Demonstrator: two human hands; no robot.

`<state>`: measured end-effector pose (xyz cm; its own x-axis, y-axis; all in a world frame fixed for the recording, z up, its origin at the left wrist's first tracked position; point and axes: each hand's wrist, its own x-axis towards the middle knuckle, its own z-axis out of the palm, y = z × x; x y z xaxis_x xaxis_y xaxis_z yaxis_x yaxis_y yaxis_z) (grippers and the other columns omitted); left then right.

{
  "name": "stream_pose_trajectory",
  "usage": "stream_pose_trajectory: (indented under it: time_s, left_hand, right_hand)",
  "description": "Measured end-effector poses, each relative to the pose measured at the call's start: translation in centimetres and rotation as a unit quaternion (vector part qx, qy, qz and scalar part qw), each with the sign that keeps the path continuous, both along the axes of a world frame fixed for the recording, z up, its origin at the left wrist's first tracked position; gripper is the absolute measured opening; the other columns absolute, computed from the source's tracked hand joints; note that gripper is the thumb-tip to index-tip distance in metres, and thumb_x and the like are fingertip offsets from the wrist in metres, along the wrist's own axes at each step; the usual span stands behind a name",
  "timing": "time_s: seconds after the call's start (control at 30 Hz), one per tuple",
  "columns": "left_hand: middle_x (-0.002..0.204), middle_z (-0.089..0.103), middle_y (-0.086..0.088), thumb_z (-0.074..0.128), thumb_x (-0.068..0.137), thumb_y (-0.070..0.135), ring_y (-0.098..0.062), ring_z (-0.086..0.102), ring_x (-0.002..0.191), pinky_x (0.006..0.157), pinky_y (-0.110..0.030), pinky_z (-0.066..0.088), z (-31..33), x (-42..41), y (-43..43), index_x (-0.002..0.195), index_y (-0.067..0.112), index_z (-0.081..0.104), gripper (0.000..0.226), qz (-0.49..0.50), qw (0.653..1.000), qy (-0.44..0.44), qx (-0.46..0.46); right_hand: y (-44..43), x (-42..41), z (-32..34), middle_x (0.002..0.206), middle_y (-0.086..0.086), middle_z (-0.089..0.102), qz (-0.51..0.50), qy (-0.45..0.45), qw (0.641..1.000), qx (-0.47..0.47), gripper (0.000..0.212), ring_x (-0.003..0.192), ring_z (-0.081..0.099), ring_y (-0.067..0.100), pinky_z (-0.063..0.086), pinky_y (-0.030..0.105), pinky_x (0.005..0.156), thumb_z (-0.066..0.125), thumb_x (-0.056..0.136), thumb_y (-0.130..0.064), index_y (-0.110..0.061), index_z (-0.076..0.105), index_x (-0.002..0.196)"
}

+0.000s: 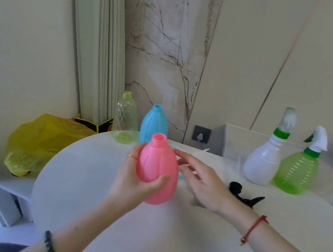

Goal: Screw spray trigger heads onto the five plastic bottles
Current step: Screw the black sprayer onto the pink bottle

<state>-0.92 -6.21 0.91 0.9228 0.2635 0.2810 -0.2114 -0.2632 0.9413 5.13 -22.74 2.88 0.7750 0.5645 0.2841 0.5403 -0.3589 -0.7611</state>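
**Pink bottle held up, neck bare**

The left hand (131,177) grips the pink bottle (157,168) around its lower body, thumb across the front and fingers behind, holding it upright above the middle of the white table (91,179). Its threaded neck is open, with no trigger head on it. The right hand (200,183) hovers just to the right of the bottle, fingers spread and loosely extended, holding nothing; its fingertips reach in behind the bottle's shoulder, over pale parts too blurred to tell.

A black trigger head (244,194) lies on the table near the right hand's wrist. At the far edge stand a clear bottle (125,119) and a blue bottle (154,124), side by side, both uncapped. Toward the far right corner a white bottle (264,161) and a green bottle (295,172) stand touching, each topped with a trigger head on a green collar.
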Motion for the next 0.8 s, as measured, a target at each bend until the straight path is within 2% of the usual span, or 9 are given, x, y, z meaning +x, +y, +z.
stream_pose_trajectory:
  time_s: [0.07, 0.13, 0.23, 0.3, 0.43, 0.53, 0.63, 0.73, 0.8]
  left_hand:
    - [0.118, 0.047, 0.011, 0.073, 0.049, 0.048, -0.006, 0.052, 0.105, 0.083, -0.029, 0.050, -0.4, -0.5, -2.2, 0.106, 0.055, 0.031, 0.071, -0.053, 0.998, 0.017, 0.033]
    - [0.118, 0.046, 0.015, 0.069, 0.046, 0.053, -0.002, 0.050, 0.106, 0.085, -0.026, 0.049, -0.7, -0.8, -3.9, 0.106, 0.056, 0.030, 0.071, -0.093, 0.994, 0.032, 0.046]
    - [0.122, 0.046, 0.007, 0.067, 0.046, 0.053, -0.006, 0.050, 0.109, 0.091, -0.032, 0.049, -1.4, -1.1, -5.3, 0.106, 0.056, 0.031, 0.070, -0.116, 0.990, 0.045, 0.063]
    - [0.123, 0.047, 0.003, 0.067, 0.047, 0.052, -0.011, 0.050, 0.110, 0.093, -0.038, 0.049, -1.7, -1.2, -5.6, 0.107, 0.054, 0.031, 0.070, -0.118, 0.990, 0.048, 0.067]
    - [0.124, 0.046, 0.001, 0.067, 0.049, 0.052, -0.017, 0.049, 0.113, 0.095, -0.043, 0.048, -1.9, -1.0, -5.4, 0.110, 0.054, 0.029, 0.072, -0.124, 0.988, 0.054, 0.078]
    - [0.123, 0.047, 0.004, 0.069, 0.051, 0.049, -0.014, 0.050, 0.112, 0.092, -0.035, 0.049, -1.9, -0.7, -5.1, 0.110, 0.054, 0.027, 0.072, -0.130, 0.987, 0.058, 0.076]
    - [0.117, 0.052, 0.009, 0.072, 0.055, 0.042, -0.004, 0.054, 0.105, 0.082, -0.024, 0.051, -2.0, -0.1, -4.7, 0.119, 0.046, 0.028, 0.078, -0.131, 0.988, 0.061, 0.057]
    - [0.113, 0.051, 0.016, 0.071, 0.055, 0.043, -0.001, 0.055, 0.102, 0.074, -0.015, 0.052, -2.0, 0.3, -4.3, 0.124, 0.040, 0.027, 0.082, -0.127, 0.988, 0.059, 0.060]
    - [0.112, 0.050, 0.018, 0.069, 0.051, 0.049, 0.001, 0.054, 0.101, 0.070, -0.011, 0.051, -2.1, 0.5, -4.2, 0.125, 0.041, 0.027, 0.085, -0.127, 0.988, 0.062, 0.057]
  right_hand:
    - [-3.8, 1.1, -0.2, 0.117, -0.001, 0.058, -0.084, -0.038, 0.994, -0.059, 0.038, 0.103, 0.054, 0.007, 0.041, 0.024, 0.094, 0.045, 0.092, -0.012, -0.033, 0.049, 0.124]
    - [-7.4, 2.5, -0.7, 0.130, 0.004, 0.051, -0.153, -0.055, 0.972, -0.172, 0.048, 0.114, 0.050, 0.019, 0.035, 0.024, 0.095, 0.051, 0.087, -0.008, -0.025, 0.043, 0.131]
    - [-10.9, 3.3, -2.3, 0.138, 0.011, 0.042, -0.160, 0.013, 0.930, -0.331, 0.065, 0.125, 0.042, 0.028, 0.035, 0.032, 0.102, 0.058, 0.080, -0.012, -0.022, 0.031, 0.138]
    - [-12.0, 3.0, -3.7, 0.136, 0.011, 0.043, -0.151, 0.021, 0.919, -0.364, 0.065, 0.123, 0.045, 0.029, 0.037, 0.035, 0.102, 0.057, 0.079, -0.019, -0.022, 0.031, 0.138]
    - [-12.6, 2.7, -5.0, 0.129, 0.011, 0.050, -0.164, -0.045, 0.927, -0.335, 0.054, 0.114, 0.049, 0.032, 0.039, 0.034, 0.095, 0.052, 0.084, -0.022, -0.022, 0.034, 0.135]
    - [-12.9, 2.7, -4.5, 0.124, 0.012, 0.054, -0.154, -0.085, 0.934, -0.312, 0.047, 0.109, 0.051, 0.032, 0.040, 0.035, 0.090, 0.051, 0.085, -0.020, -0.022, 0.039, 0.130]
    - [-12.6, 2.2, -2.0, 0.102, 0.011, 0.065, -0.181, -0.107, 0.960, -0.186, 0.035, 0.082, 0.059, 0.019, 0.045, 0.029, 0.071, 0.051, 0.086, -0.020, -0.022, 0.048, 0.121]
    - [-11.6, 1.8, 2.3, 0.068, -0.006, 0.062, -0.230, -0.134, 0.964, -0.015, 0.020, 0.049, 0.052, -0.003, 0.036, 0.009, 0.045, 0.054, 0.087, -0.023, -0.025, 0.059, 0.106]
    - [-11.0, 1.5, 6.3, 0.060, -0.005, 0.059, -0.224, -0.108, 0.967, 0.062, 0.018, 0.046, 0.050, -0.003, 0.037, 0.007, 0.050, 0.056, 0.085, -0.035, -0.026, 0.065, 0.098]
